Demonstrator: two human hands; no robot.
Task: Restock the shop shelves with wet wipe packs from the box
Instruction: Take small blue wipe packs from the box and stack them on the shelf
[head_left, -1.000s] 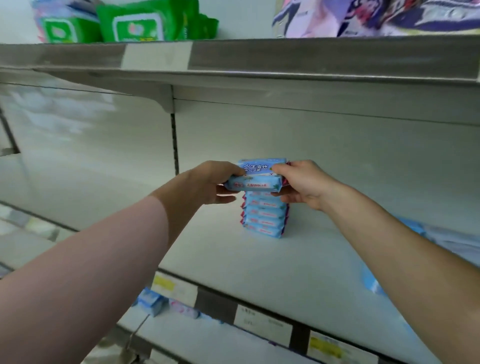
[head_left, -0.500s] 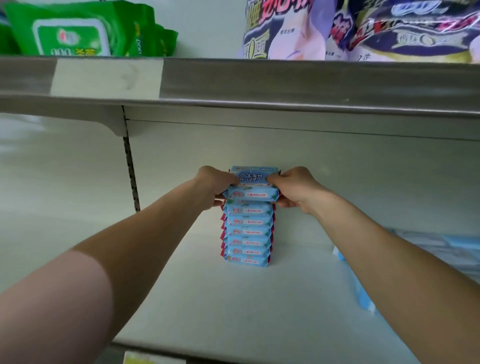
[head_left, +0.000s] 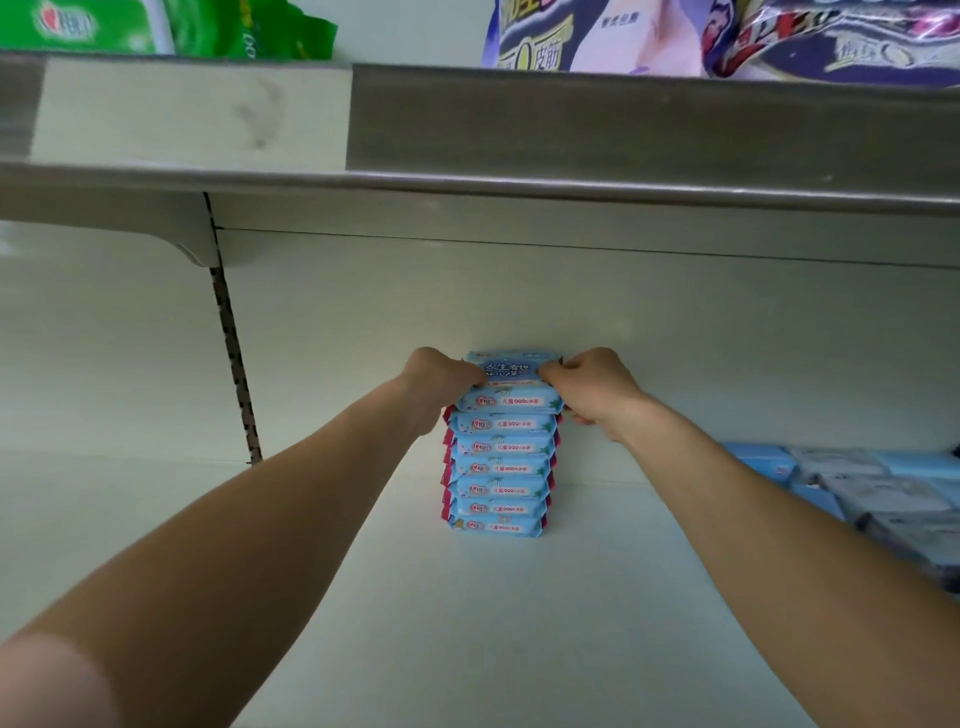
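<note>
A stack of several light-blue wet wipe packs (head_left: 497, 467) with red side seams stands on the white shelf (head_left: 467, 623), against its back wall. The top pack (head_left: 511, 371) lies on the stack. My left hand (head_left: 439, 379) grips its left end and my right hand (head_left: 592, 384) grips its right end, fingers curled over the edges. The box is out of view.
More blue and white packs (head_left: 852, 488) lie on the shelf at the right. The shelf above (head_left: 623, 130) hangs low over the stack, carrying green packs (head_left: 171, 26) and purple bags (head_left: 727, 36). A slotted upright (head_left: 234, 364) runs down the back wall at left.
The view has closed in on the shelf and tilted upward. Both hands kept their hold on the top pack and brought it down onto the stack.
</note>
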